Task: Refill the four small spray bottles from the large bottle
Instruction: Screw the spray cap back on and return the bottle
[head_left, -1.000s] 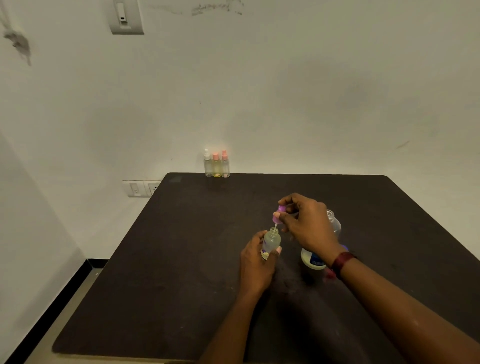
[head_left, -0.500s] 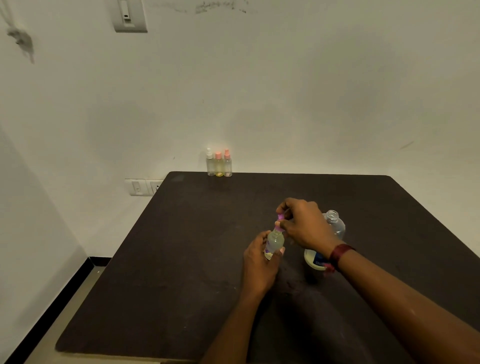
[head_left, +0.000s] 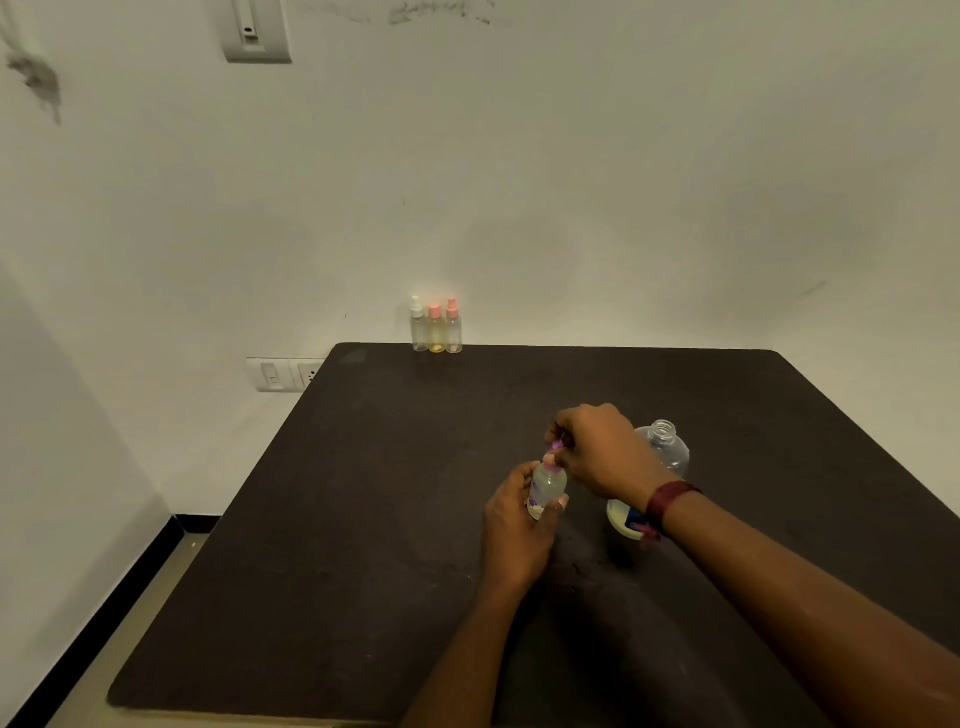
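Observation:
My left hand (head_left: 514, 525) grips a small clear spray bottle (head_left: 546, 486) upright near the middle of the dark table (head_left: 363, 519). My right hand (head_left: 597, 449) pinches its purple spray head (head_left: 557, 448), which sits on the bottle's neck. The large clear bottle (head_left: 665, 452) stands uncapped just right of my right hand, its lower part hidden behind my wrist. Three more small spray bottles (head_left: 436, 327) stand in a row at the table's far edge against the wall, one with a white head, two with pink heads.
The table's far edge meets a white wall. A switch and socket plate (head_left: 285, 373) sits on the wall left of the table. The floor with a black skirting (head_left: 93, 618) lies at the lower left.
My right hand lowered the purple spray head, with its tube, from above the small bottle down onto its neck. My left hand kept its hold on the bottle.

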